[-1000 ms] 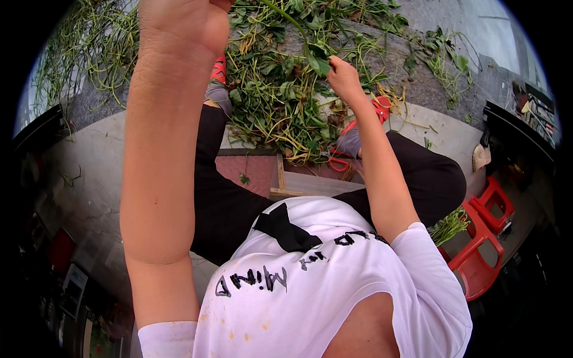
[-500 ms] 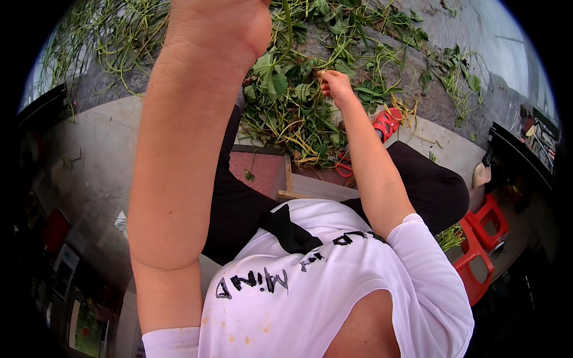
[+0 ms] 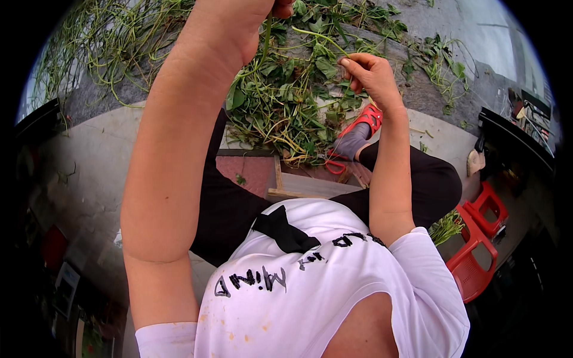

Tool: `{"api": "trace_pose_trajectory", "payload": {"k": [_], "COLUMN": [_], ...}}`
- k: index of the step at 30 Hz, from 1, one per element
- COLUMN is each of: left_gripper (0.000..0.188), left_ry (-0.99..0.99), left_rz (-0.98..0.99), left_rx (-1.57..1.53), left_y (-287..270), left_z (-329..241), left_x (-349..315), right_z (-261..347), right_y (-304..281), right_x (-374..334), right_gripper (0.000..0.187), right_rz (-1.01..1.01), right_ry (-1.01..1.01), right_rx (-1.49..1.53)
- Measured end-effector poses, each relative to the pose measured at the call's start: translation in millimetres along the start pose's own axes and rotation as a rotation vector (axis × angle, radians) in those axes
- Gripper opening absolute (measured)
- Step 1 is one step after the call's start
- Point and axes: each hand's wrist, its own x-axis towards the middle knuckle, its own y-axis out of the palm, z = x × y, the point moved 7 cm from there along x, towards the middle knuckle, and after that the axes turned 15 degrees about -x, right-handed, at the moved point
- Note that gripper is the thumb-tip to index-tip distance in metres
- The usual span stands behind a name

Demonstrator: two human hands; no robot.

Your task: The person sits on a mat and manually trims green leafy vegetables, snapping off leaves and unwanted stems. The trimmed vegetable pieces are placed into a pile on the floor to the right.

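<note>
My right hand (image 3: 373, 77) pinches the end of a long, thin green vine stem (image 3: 322, 36) between thumb and fingertips, and the stem slants up to the left. At the top edge my left hand (image 3: 283, 8) is largely cut off by the frame. Its visible fingers are curled, and a green vine stem (image 3: 267, 45) hangs below it, seemingly from its grip. Beneath both hands lies a heap of leafy green vines (image 3: 286, 101) with some yellowed stalks.
Long bare stems (image 3: 113, 51) are spread at the far left on a grey sheet (image 3: 427, 80). A smaller leafy bunch (image 3: 447, 71) lies right. Red-handled scissors (image 3: 335, 167) rest near my red shoe (image 3: 367, 119). A red plastic chair (image 3: 474, 262) stands right, beside cut stems (image 3: 444, 227).
My right hand has risen and moved right, away from the heap, with the stem now showing in its pinch. My left forearm has shifted slightly left, and some left fingers have come into view.
</note>
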Motion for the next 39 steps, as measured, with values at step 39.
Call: {"api": "trace_pose_trajectory", "payload": {"k": [39], "left_gripper": [0.021], "left_ry": [0.206], "left_rz": [-0.089], "left_rx": [-0.165], "left_y": [-40], "left_z": [-28], "left_x": [3], "right_z": [-83], "right_y": [126], "right_x": [138], "right_gripper": [0.019], "right_rz": [0.032], "right_ry": [-0.391], "right_rx": [-1.334]}}
